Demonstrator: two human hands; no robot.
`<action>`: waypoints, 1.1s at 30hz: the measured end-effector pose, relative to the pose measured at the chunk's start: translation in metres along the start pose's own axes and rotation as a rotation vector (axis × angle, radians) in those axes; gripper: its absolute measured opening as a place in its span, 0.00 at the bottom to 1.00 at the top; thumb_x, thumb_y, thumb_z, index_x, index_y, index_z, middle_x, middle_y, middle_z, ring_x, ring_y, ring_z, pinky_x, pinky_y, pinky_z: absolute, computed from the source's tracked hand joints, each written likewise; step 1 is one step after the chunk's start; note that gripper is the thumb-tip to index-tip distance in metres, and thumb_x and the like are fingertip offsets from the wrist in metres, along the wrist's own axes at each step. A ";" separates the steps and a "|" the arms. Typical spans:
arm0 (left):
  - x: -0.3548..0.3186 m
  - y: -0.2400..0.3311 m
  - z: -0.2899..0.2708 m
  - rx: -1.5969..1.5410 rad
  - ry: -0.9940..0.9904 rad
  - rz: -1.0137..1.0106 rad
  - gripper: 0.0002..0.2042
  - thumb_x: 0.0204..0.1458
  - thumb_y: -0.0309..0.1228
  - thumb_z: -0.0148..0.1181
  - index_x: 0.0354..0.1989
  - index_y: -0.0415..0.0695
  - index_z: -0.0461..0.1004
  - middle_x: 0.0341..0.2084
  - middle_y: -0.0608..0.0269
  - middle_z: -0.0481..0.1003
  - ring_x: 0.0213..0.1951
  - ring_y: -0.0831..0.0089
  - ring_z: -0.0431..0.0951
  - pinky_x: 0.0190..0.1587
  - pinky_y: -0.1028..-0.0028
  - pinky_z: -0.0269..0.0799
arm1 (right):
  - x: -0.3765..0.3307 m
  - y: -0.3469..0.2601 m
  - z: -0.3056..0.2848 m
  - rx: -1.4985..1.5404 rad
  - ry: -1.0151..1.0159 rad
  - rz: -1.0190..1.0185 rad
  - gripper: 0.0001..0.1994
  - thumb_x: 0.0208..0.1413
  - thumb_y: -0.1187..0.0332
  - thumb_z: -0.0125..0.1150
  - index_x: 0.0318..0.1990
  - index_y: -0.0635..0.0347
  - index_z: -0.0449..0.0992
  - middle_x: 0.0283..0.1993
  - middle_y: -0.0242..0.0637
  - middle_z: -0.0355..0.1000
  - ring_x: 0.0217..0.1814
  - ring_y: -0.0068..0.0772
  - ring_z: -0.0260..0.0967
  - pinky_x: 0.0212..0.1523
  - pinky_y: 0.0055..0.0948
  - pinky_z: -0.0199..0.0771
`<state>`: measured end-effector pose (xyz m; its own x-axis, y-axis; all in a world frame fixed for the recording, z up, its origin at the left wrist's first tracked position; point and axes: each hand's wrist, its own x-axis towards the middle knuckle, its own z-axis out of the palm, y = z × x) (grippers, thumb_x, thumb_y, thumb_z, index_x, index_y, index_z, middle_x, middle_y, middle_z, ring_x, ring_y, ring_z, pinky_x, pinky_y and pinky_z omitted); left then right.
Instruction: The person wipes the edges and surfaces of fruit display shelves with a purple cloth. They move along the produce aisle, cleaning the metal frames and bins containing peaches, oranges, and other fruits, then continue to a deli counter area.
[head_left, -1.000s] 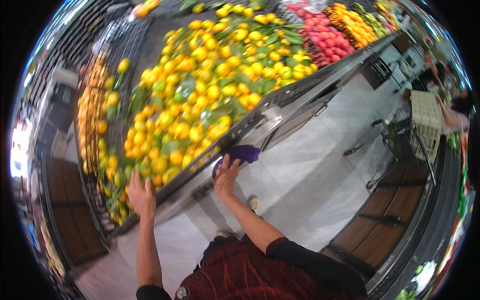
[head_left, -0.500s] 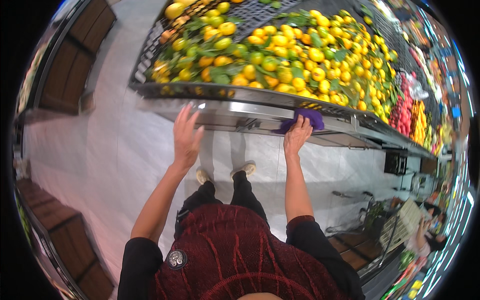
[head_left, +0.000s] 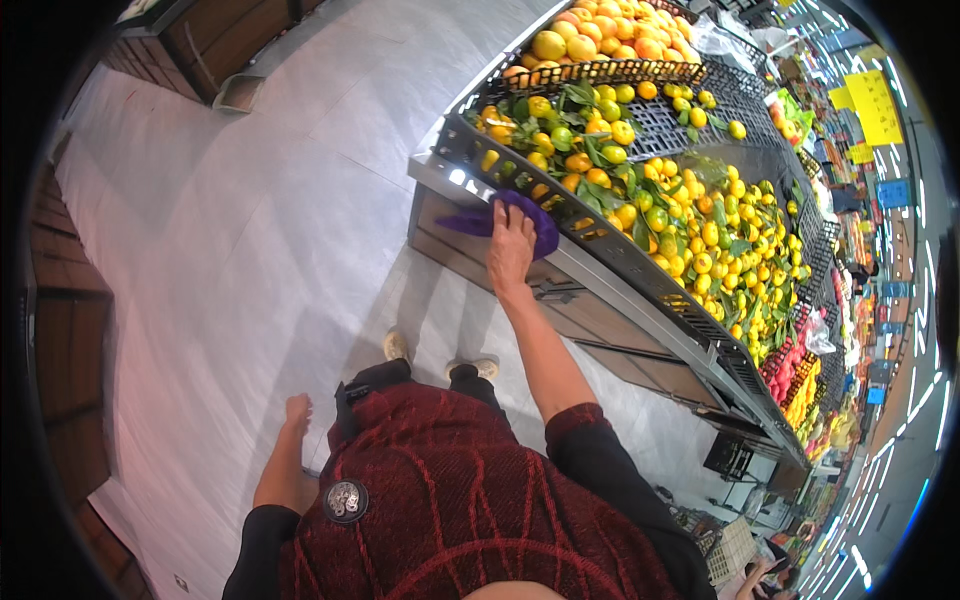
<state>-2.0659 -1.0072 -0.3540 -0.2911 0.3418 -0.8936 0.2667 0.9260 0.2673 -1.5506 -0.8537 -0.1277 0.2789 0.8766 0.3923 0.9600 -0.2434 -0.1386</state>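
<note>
Right hand (head_left: 511, 245) is pressed flat, palm down, on a purple cloth (head_left: 505, 220) – fingers spread over it, holding it against the metal front ledge (head_left: 600, 268) of the fruit display, near the stand's corner. Left hand (head_left: 297, 412) hangs down by the hip, fingers loosely open, holding nothing.

Step in hand reads as wiping the ledge. To do it well, my take: keep the palm flat so the cloth doesn't bunch, run along the ledge rather than across it, and stay below the black crate rim (head_left: 480, 160) so the cloth doesn't snag on the lattice.

Around it:
- yellow-green citrus with leaves (head_left: 600, 150) sits just above the cloth, some fruit right at the crate edge – easy to knock loose
- large oranges (head_left: 600, 40) in the next crate further along
- red fruit (head_left: 790, 365) far down the display
- grey floor (head_left: 250, 220), wooden crates (head_left: 70, 330) on the person's left, well apart
- shoes (head_left: 440, 360) near the stand base, so the reach is stretched forward

Main obstruction is overhanging leaves and fruit at the rim.
</note>
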 end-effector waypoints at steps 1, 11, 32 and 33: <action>0.003 -0.004 0.005 -0.087 -0.054 -0.018 0.12 0.49 0.39 0.51 0.34 0.45 0.71 0.28 0.64 0.71 0.29 0.71 0.67 0.32 0.66 0.63 | 0.007 -0.007 0.002 -0.033 0.010 -0.068 0.22 0.50 0.76 0.49 0.55 0.54 0.69 0.50 0.36 0.66 0.49 0.42 0.63 0.49 0.40 0.66; -0.017 0.051 0.005 -0.421 -0.247 0.137 0.23 0.56 0.44 0.49 0.55 0.41 0.68 0.54 0.56 0.70 0.53 0.62 0.70 0.54 0.61 0.63 | -0.027 0.056 -0.020 -0.161 -0.037 -0.077 0.22 0.50 0.76 0.51 0.54 0.52 0.71 0.52 0.37 0.66 0.54 0.44 0.63 0.52 0.40 0.63; -0.178 0.446 0.116 -0.937 -0.818 0.681 0.18 0.63 0.37 0.47 0.55 0.36 0.65 0.47 0.56 0.73 0.48 0.66 0.75 0.52 0.68 0.71 | 0.149 -0.094 -0.046 0.470 0.002 -0.385 0.16 0.47 0.76 0.57 0.45 0.66 0.73 0.46 0.49 0.69 0.48 0.49 0.68 0.47 0.42 0.66; -0.172 0.453 0.121 -0.910 -0.758 0.689 0.18 0.63 0.38 0.46 0.53 0.37 0.66 0.45 0.58 0.74 0.45 0.68 0.76 0.50 0.68 0.73 | 0.159 -0.089 -0.049 0.321 0.092 -0.301 0.19 0.45 0.75 0.60 0.48 0.66 0.71 0.52 0.49 0.66 0.54 0.50 0.64 0.52 0.43 0.63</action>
<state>-1.7843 -0.6660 -0.1232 0.3015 0.8735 -0.3823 -0.6264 0.4838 0.6112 -1.5908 -0.7127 -0.0080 0.0036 0.8446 0.5354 0.9460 0.1707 -0.2756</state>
